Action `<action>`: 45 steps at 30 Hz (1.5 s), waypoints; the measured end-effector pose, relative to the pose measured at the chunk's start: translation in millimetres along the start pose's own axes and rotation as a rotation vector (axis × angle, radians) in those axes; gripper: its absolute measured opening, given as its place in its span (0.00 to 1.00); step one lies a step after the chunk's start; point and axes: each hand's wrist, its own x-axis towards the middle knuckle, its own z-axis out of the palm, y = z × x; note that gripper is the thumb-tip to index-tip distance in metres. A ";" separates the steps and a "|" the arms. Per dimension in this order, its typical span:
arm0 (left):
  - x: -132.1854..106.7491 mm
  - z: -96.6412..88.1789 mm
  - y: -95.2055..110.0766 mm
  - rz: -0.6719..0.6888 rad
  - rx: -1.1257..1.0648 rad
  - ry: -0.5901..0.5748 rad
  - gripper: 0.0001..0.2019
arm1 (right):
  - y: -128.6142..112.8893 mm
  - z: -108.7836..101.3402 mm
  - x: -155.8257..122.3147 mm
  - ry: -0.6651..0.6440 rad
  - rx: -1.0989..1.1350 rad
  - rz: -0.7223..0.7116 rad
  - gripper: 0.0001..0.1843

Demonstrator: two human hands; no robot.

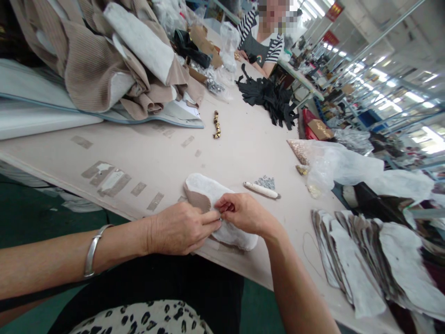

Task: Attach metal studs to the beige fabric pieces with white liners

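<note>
One fabric piece [240,236], two sets of fingers

The fabric piece is lying by the table's [239,153] near edge. The left hand [182,228] is resting extended fingers on it, its grip impossible to tell. The right hand's [245,211] fingertips are bunching; whether they're pinching anything, I cannot tell. Precision is depending on the cloth lying flat.

Cloth piece [203,183] on table [243,153], at near edge; left hand [186,228] over its near left side, right hand [243,211] over its right part; pen-like tool [261,190] right of piece, small bits [266,181] just behind tool; tape patches [113,180] left of piece; short strand [217,124] well behind piece; cloth heap [93,69] back left; strip pile [266,95] behind strand, to right; co-worker [259,50] behind strips; plastic bag [354,162] right, stacked pieces [358,262] in front of bag.
</note>
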 end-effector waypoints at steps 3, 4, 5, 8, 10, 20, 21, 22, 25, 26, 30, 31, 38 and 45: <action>-0.5 0.9 0.0 0.013 0.004 0.004 0.16 | 12.3 -2.9 -6.1 0.227 -0.111 -0.039 0.14; -0.7 1.6 -0.3 0.016 0.000 0.007 0.17 | 20.1 -5.3 -7.1 0.354 -0.168 -0.039 0.14; -1.0 2.4 -0.6 0.016 -0.004 0.013 0.18 | 29.4 -8.3 -7.4 0.482 -0.238 -0.031 0.14; -1.3 4.4 -1.8 0.012 -0.013 0.045 0.20 | 62.2 -17.0 -5.1 0.661 -0.429 0.009 0.18; -1.0 4.5 -2.4 0.011 -0.014 0.056 0.19 | 81.7 -20.2 -2.6 0.641 -0.456 0.006 0.16; -0.5 4.8 -2.4 -0.001 -0.026 0.066 0.16 | 70.1 -16.1 -43.8 1.409 0.687 -0.241 0.11; -0.6 4.4 -2.1 -0.003 -0.024 0.064 0.15 | 62.8 -11.3 -49.3 1.428 0.944 -0.285 0.11; -0.7 3.9 -1.7 -0.004 -0.021 0.065 0.15 | 56.0 -5.1 -53.2 1.393 1.154 -0.308 0.12; -0.7 2.1 -0.7 -0.002 -0.016 0.071 0.14 | 40.4 17.4 -53.9 1.185 1.484 -0.270 0.14; -0.4 1.7 -0.6 0.000 -0.015 0.072 0.14 | 37.3 24.3 -50.8 1.140 1.516 -0.257 0.20; 1.2 1.6 -1.0 0.001 -0.016 0.070 0.15 | 31.6 39.8 -32.5 1.107 1.454 -0.297 0.37; 1.4 1.8 -1.1 -0.001 -0.020 0.073 0.15 | 31.0 40.9 -28.7 1.102 1.417 -0.318 0.38; 0.8 3.2 -1.2 -0.007 -0.067 0.112 0.14 | 26.2 43.0 -21.8 1.069 1.382 -0.406 0.35; 0.8 9.6 -1.3 -0.028 -0.111 0.099 0.16 | 11.3 40.5 -24.6 0.977 1.406 -0.495 0.31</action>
